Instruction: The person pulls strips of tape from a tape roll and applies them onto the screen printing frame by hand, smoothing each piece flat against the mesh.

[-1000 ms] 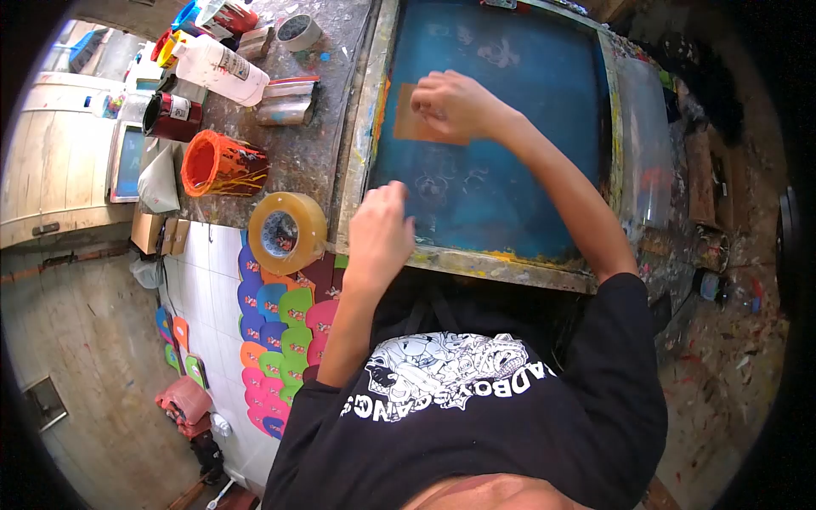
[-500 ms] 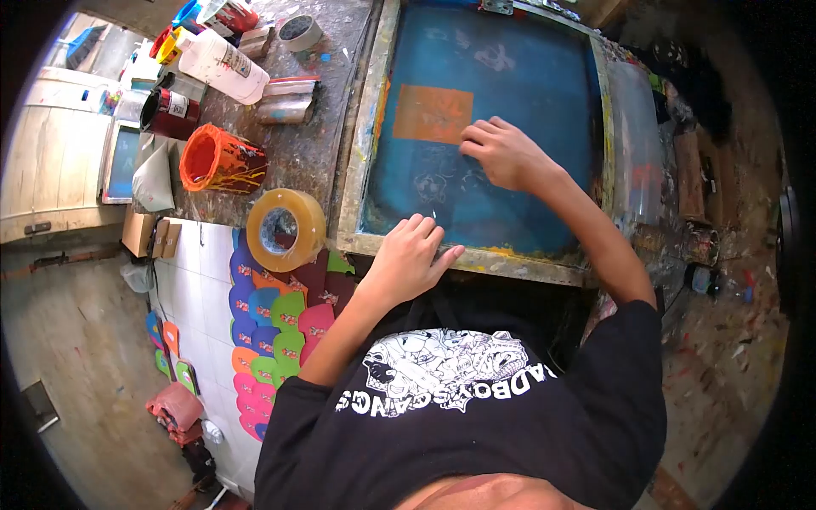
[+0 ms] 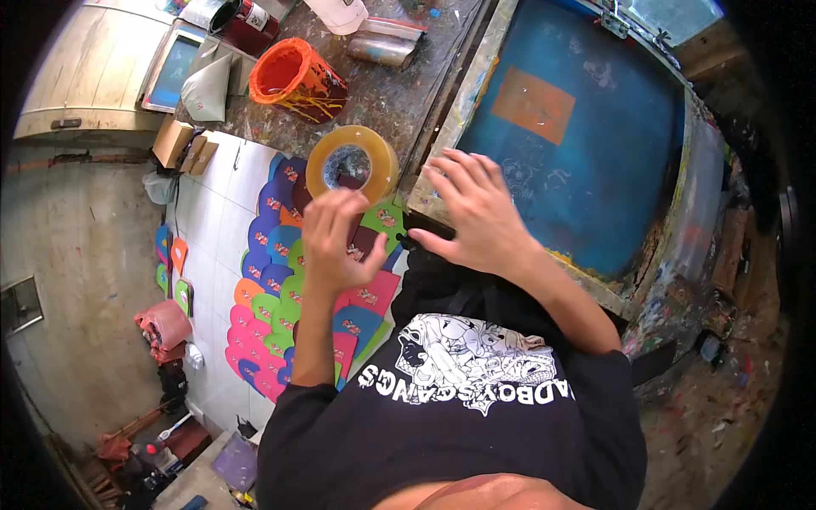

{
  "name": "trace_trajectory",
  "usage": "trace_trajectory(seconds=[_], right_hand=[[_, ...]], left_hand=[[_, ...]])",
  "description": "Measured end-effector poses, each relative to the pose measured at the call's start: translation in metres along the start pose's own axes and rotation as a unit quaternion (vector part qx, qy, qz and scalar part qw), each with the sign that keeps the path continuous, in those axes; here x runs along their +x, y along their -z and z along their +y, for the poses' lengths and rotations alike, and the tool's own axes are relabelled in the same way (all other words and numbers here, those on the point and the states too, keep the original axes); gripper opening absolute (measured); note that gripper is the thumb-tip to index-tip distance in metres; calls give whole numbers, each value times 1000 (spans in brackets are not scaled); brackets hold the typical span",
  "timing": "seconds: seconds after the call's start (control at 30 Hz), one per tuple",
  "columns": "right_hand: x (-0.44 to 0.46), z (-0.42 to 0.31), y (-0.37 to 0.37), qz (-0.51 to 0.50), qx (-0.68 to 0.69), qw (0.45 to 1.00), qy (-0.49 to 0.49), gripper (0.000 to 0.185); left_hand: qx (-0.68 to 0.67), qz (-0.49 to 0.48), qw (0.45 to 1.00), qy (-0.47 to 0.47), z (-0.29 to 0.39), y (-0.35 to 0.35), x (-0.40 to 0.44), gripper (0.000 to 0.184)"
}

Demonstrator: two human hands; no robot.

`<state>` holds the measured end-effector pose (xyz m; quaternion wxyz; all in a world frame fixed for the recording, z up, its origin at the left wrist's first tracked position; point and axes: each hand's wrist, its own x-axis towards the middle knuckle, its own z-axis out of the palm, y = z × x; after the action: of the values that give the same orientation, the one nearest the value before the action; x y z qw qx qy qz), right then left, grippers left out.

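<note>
My left hand (image 3: 338,242) is over the lower edge of a wide roll of clear yellowish packing tape (image 3: 384,166). Its fingers are bent, with the thumb held apart; whether the fingertips touch the roll cannot be made out. Palm down, my right hand (image 3: 478,212) spreads its fingers over the near left corner of a wooden screen-printing frame (image 3: 459,109). Inside that frame is blue mesh (image 3: 612,161) with faint pale figures. An orange rectangular patch (image 3: 535,104) lies on the mesh.
On the paint-stained table stand an orange paint-covered can (image 3: 319,93) and a dark red can (image 3: 245,27), near a white bottle (image 3: 338,13). Colourful rounded pieces with printed figures (image 3: 276,280) overlap on white tiles. A metal hinge clamp (image 3: 614,24) sits at the frame's far edge.
My right hand has left the mesh beside the orange patch and moved to the frame's near left corner. My left hand has gone from the frame's near edge to the tape. The view has turned left.
</note>
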<state>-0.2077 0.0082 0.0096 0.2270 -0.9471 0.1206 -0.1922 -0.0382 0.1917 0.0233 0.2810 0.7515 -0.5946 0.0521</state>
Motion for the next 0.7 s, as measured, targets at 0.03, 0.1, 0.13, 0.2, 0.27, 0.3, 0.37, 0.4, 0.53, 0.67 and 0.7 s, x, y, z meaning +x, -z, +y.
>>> trace_trajectory(seconds=[0.03,0.1,0.13,0.2,0.27,0.3,0.37,0.4,0.53,0.67,0.7], right_hand=[[6,-6,-20,0,2,1000,-2,75],[19,-13,-53,34,-34,999,-21,63],[22,-12,-65,35,-35,999,-23,63],[25,-10,-75,61,21,997,-33,40],[25,-10,-70,73,99,991,-50,29],[26,-9,-67,84,185,977,-59,20],[35,-6,-33,154,213,964,-31,17],[38,-3,-10,86,307,945,-66,13],[53,34,68,-113,466,871,-105,14],[67,104,137,-174,417,883,-129,18],[62,128,155,-175,395,888,-160,18]], left_hand=[[0,-3,1000,0,-8,1,2,50],[139,-69,988,-27,-29,-7,8,52],[119,-91,987,-52,-47,-15,7,47],[104,-154,980,-68,-68,-7,3,44],[64,-179,974,-123,-69,-1,18,42],[59,-177,973,-134,-61,8,26,42],[-16,-236,971,-36,-37,31,38,42],[-17,-234,971,-42,-23,43,49,42],[-186,-344,911,126,29,78,98,41],[-363,-414,793,261,13,71,127,46],[-351,-433,777,293,10,70,138,47]])
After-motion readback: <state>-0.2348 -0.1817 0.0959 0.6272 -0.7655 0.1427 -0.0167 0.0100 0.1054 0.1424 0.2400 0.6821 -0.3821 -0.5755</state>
